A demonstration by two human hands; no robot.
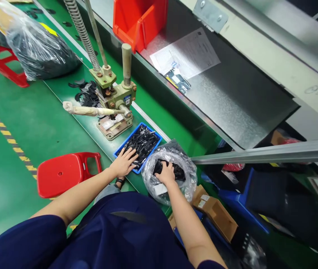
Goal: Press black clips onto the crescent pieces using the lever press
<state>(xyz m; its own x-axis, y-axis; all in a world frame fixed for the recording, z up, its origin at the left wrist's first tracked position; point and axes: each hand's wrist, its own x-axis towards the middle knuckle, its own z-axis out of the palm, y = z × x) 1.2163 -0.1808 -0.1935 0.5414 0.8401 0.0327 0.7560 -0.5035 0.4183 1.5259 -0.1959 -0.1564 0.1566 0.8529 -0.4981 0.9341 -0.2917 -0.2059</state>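
My left hand (124, 161) lies palm down with fingers spread over the near left edge of a blue tray (119, 150). Small black plastic pieces (143, 140) fill that tray, and my fingertips touch them. Inside the mouth of a clear plastic bag (188, 164), to the tray's right, is my right hand (166, 173). Its thumb and fingers are apart, resting over black pieces (179, 172) in the bag; the fingertips are partly hidden among them. A white label (160, 189) shows at the bag's near side.
A hand press (117, 101) with a wrapped lever stands beyond the tray, dark curved pieces (87, 93) behind it. A red stool (61, 175) is at left. Above the bench runs a metal shelf (240, 108) with a red bin (140, 22). Cardboard boxes (217, 216) lie at lower right.
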